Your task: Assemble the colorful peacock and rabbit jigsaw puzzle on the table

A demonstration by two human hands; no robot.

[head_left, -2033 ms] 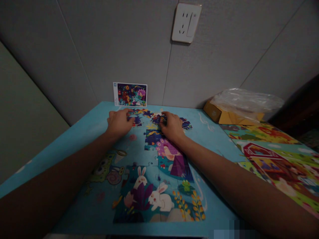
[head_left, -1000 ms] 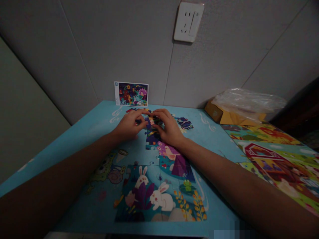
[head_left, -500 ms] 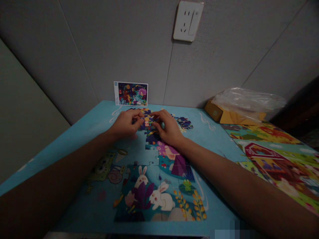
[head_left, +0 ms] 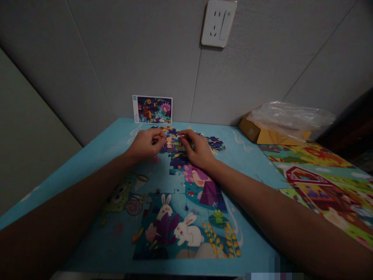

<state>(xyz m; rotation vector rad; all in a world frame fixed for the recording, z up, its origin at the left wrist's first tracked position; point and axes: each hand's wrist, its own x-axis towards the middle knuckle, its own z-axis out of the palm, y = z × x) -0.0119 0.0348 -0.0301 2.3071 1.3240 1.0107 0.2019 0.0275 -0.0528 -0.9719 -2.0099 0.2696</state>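
On the blue table, a partly joined jigsaw puzzle [head_left: 201,225] shows white rabbits, a frog and purple plants, and a strip of it runs away from me under my hands. My left hand [head_left: 148,143], fingers curled into a pinch, is at the far end beside loose puzzle pieces [head_left: 169,130]. Thumb and index finger seem to hold a puzzle piece [head_left: 168,144]. My right hand [head_left: 196,147] faces it, thumb and forefinger closed on another small piece, mostly hidden by the fingers. More dark pieces [head_left: 215,144] lie to its right.
A picture card [head_left: 154,109] of the scene leans against the wall [head_left: 116,58]. At the back right stands a yellow box [head_left: 279,137] with a clear plastic bag [head_left: 291,118] on it. A farm-scene puzzle [head_left: 329,186] covers the table's right side. A socket [head_left: 219,24] is above.
My right thumb and forefinger have drawn closer together, with a piece between them. My left hand has shifted slightly left. The assembled puzzle below has not changed.
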